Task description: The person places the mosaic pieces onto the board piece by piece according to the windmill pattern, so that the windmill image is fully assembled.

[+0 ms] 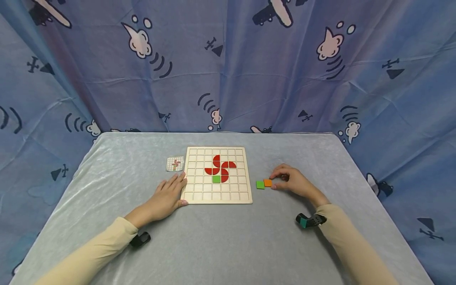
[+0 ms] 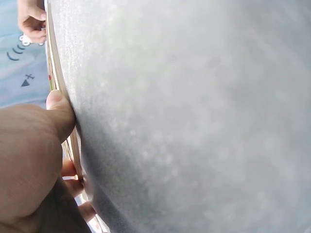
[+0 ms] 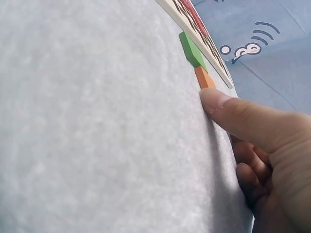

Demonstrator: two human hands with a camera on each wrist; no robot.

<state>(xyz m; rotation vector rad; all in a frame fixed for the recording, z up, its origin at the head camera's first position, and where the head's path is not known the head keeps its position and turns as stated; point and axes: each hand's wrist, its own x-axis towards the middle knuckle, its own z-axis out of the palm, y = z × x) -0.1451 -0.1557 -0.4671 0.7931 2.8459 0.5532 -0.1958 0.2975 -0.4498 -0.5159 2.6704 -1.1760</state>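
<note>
A pale wooden grid board (image 1: 199,190) lies on the table, with several red petal-shaped pieces (image 1: 225,174) forming a pinwheel and a green square tile (image 1: 216,179) below them. My left hand (image 1: 167,198) rests at the board's left front corner, fingers extended along the side and thumb (image 2: 60,109) on the front edge. Right of the board, an orange square tile (image 1: 267,183) lies against a second green tile (image 1: 260,185). My right hand (image 1: 292,182) has its thumb and index fingertips at the orange tile's right end; the thumb hides part of it in the right wrist view.
A small pattern card (image 1: 175,164) showing a pinwheel on a grid lies left of the board. Grey cloth (image 1: 228,241) covers the table. A blue printed curtain (image 1: 249,91) hangs behind and at both sides.
</note>
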